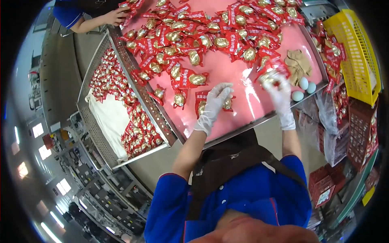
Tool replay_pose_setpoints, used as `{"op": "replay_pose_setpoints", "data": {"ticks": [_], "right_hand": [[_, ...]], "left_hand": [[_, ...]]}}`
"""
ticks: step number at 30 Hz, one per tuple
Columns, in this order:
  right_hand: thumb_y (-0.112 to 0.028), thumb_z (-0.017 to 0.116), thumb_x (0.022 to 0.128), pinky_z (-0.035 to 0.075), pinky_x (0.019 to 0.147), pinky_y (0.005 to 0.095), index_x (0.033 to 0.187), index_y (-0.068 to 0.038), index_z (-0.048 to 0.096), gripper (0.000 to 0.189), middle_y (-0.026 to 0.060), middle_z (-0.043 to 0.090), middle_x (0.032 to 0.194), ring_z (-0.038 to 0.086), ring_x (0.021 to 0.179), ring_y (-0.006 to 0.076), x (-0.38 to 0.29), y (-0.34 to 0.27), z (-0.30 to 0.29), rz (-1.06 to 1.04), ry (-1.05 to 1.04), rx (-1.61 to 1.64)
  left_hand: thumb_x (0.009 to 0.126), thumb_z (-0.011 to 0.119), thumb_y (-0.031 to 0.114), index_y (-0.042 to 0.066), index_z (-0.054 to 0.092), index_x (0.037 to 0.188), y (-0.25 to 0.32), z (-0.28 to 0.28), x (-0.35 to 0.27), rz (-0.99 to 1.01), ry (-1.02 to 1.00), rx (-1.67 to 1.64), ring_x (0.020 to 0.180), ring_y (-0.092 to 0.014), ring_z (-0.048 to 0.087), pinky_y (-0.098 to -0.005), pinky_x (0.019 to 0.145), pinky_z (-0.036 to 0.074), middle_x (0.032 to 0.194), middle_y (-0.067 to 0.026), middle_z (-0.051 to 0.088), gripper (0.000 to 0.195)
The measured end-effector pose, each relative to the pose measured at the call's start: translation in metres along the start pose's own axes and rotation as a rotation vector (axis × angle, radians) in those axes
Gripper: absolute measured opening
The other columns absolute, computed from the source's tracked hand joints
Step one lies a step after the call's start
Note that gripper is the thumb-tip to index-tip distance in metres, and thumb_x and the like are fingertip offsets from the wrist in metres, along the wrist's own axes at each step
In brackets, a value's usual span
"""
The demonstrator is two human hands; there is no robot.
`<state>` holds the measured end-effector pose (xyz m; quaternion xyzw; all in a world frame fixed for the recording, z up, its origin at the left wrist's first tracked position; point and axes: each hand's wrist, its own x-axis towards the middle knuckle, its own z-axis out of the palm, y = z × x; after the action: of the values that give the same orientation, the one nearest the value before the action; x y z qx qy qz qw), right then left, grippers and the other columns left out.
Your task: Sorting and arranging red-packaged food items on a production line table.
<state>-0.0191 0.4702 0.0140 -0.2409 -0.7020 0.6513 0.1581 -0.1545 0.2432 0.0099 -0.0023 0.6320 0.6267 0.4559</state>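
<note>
In its thin white glove, my right hand (280, 94) grips a red packet with a gold-wrapped egg-shaped piece (271, 73); both are motion-blurred. My left hand (213, 102), also gloved, is over the near part of the pink work surface (240, 121). Its fingers are bent together, and red-and-gold packets (228, 104) show on both sides of it. Whether those fingers touch a packet is hidden. Many similar packets (197, 79) lie scattered farther up the surface. Right of my right hand are a crumpled tan cloth (297, 65) and several pale blue-green eggs (297, 96).
A perforated metal tray (91, 127) at left holds many packets and a white cloth (106, 117). Another person's hand (115, 17) touches packets at the top left. A yellow plastic basket (354, 51) and reddish-brown crates (361, 133) stand at right. A raised metal rim (255, 120) edges the table.
</note>
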Motion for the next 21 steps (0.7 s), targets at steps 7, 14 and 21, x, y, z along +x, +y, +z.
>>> {"op": "replay_pose_setpoints", "data": {"ticks": [7,14,21], "right_hand": [[-0.004,0.08,0.082,0.056,0.089,0.0356,0.115,-0.003,0.07,0.034,0.009,0.071,0.11,0.067,0.103,0.0164,0.004,-0.008,0.011,-0.071,-0.197,-0.187],[-0.006,0.078,0.084,0.049,0.103,0.0377,0.122,-0.006,0.066,0.04,0.0093,0.067,0.125,0.063,0.117,0.0219,0.006,-0.028,0.062,0.024,-0.39,-0.014],[-0.012,0.08,0.085,0.048,0.103,0.0369,0.141,-0.009,0.054,0.062,0.0072,0.06,0.131,0.06,0.117,0.0198,-0.011,-0.038,0.074,-0.023,-0.254,-0.051]], "left_hand": [[0.104,0.063,0.025,0.006,0.068,0.127,-0.009,-0.056,-0.007,0.087,0.172,0.0,0.091,-0.012,0.068,-0.0277,0.084,0.054,0.107,-0.0048,0.073,0.031],[0.103,0.066,0.021,0.004,0.067,0.128,-0.008,-0.009,-0.015,0.113,0.024,-0.156,0.09,-0.008,0.065,-0.0256,0.081,0.054,0.111,-0.0021,0.072,0.03],[0.103,0.067,0.02,0.004,0.071,0.105,0.002,0.009,-0.005,0.115,0.21,-0.382,0.075,-0.007,0.064,-0.0237,0.065,0.054,0.092,-0.0005,0.071,0.017]]}}
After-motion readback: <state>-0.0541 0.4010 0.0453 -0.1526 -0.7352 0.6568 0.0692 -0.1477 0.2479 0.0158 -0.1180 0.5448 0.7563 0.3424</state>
